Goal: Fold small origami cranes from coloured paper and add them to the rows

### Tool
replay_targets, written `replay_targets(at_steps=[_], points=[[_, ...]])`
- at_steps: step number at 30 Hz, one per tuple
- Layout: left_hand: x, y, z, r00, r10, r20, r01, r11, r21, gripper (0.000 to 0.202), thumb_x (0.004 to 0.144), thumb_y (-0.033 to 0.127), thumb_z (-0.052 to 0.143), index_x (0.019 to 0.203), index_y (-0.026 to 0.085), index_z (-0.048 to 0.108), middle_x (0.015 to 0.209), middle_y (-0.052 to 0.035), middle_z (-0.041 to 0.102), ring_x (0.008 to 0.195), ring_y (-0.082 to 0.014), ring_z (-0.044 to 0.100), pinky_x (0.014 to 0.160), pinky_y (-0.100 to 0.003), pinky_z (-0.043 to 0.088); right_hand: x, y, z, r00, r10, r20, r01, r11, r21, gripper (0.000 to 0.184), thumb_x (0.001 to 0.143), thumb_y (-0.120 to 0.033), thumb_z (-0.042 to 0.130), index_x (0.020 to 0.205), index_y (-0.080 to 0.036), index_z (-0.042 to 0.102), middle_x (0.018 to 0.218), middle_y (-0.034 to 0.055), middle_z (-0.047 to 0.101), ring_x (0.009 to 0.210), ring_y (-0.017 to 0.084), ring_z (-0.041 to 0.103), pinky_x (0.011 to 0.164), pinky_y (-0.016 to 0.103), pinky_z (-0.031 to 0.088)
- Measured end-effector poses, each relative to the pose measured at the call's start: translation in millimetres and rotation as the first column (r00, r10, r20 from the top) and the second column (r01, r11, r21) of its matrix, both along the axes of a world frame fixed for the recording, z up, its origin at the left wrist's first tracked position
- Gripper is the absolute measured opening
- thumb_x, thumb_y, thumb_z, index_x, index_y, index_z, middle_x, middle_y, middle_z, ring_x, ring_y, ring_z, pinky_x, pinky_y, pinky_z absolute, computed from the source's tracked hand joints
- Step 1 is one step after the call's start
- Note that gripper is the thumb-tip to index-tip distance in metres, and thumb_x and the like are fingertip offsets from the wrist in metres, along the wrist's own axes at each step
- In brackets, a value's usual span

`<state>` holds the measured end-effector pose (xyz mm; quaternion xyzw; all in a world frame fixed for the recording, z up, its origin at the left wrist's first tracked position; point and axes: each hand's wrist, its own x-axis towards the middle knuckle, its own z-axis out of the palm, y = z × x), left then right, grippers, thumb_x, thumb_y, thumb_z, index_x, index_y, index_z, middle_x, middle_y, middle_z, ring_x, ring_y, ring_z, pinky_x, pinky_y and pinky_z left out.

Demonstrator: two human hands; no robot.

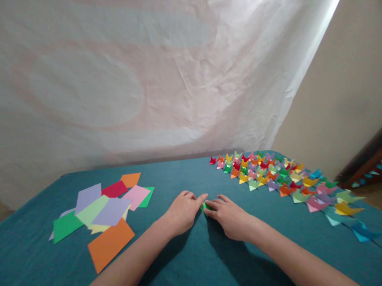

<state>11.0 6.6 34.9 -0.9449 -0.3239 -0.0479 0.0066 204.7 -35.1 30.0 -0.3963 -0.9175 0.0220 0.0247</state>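
A small piece of green paper lies on the tablecloth between my hands, mostly covered by my fingers. My left hand comes at it from the left, fingers bent and closed at its edge. From the other side, my right hand has its thumb and fingers closed on the same paper. How the paper is folded cannot be made out. Loose coloured paper sheets lie to the left of my left arm, and many folded paper birds stand to the right.
The table has a dark teal cloth. A pale hanging sheet closes off the far side, with a beige wall at right. An orange paper sheet lies close to my left forearm. A blue paper bird stands nearest at right.
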Motion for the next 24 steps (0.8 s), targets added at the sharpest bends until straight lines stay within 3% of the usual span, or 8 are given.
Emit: replay_targets(at_steps=[13,20,24], points=[[6,-6,2.7,0.999,-0.012,-0.033,0.014,0.998,0.054,0.052,0.079,0.006,0.042,0.131,0.014,0.041,0.093,-0.0111,0.064,0.089,-0.0213,0.056,0.087,-0.035,0.039,24,11,-3.1,0.992,0.05,-0.12,-0.072,0.979,-0.189,0.066,0.066,-0.003,0.049,0.125,-0.033,0.053,0.142,0.0064,0.039,0.127,0.026,0.038,0.104,0.049,0.022],[5,-2,-14.2,0.997,-0.039,0.06,0.034,0.997,0.07,0.023,0.084,0.009,0.044,0.094,0.018,0.063,0.081,-0.0072,0.063,0.085,-0.02,0.055,0.078,-0.031,0.041,31,17,2.1,0.975,0.031,-0.22,-0.097,0.95,-0.297,0.068,0.063,0.001,0.043,0.12,-0.032,0.058,0.144,0.0023,0.035,0.13,0.025,0.034,0.105,0.045,0.027],[4,-2,-19.8,0.994,-0.087,0.067,0.079,0.99,0.115,0.022,0.087,0.013,0.044,0.098,0.02,0.062,0.088,-0.0064,0.062,0.087,-0.0194,0.053,0.077,-0.032,0.041,34,28,-4.4,0.907,-0.001,-0.42,-0.157,0.927,-0.341,0.063,0.062,0.002,0.038,0.111,-0.028,0.065,0.132,0.0003,0.052,0.117,0.017,0.05,0.101,0.032,0.035]])
